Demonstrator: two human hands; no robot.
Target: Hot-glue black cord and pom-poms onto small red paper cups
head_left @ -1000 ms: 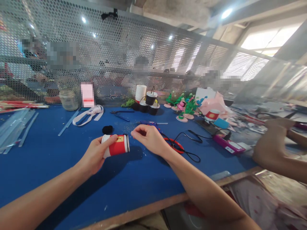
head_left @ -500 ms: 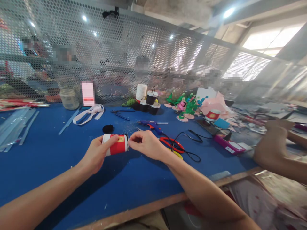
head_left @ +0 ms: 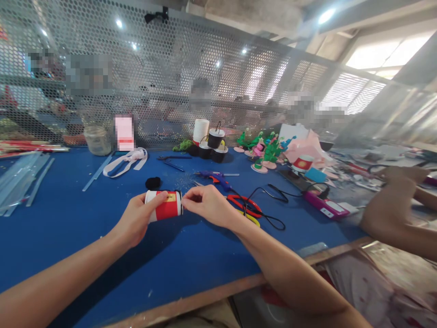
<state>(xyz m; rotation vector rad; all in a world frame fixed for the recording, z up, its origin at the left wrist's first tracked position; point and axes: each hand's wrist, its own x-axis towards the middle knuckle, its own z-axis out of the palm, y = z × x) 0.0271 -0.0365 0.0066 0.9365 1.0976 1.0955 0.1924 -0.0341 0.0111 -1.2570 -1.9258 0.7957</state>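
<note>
My left hand (head_left: 136, 218) is wrapped round a red and white paper cup (head_left: 169, 210), which lies on its side above the blue table. Its thumb rests along the cup's wall. A dark strand of black yarn (head_left: 182, 205) edges the cup's right end. There my right hand (head_left: 205, 203) pinches with thumb and forefinger, apparently on that yarn; the fingertips hide the exact hold. Just behind the cup sits a black ball of yarn (head_left: 153, 183). Beyond my right hand lie a blue glue gun (head_left: 216, 178) and scissors with red and yellow handles (head_left: 244, 204).
Black-wrapped cups with handles (head_left: 215, 139) are piled by a stack of white cups (head_left: 201, 131). Green figures (head_left: 271, 150) stand to their right. A purple power strip (head_left: 324, 205) trails cables. Clear strips (head_left: 22, 182) lie at left. Another person's arm (head_left: 389, 214) rests at right.
Almost nothing differs. The whole view has shifted very slightly, while both hands keep the same hold at the cup.
</note>
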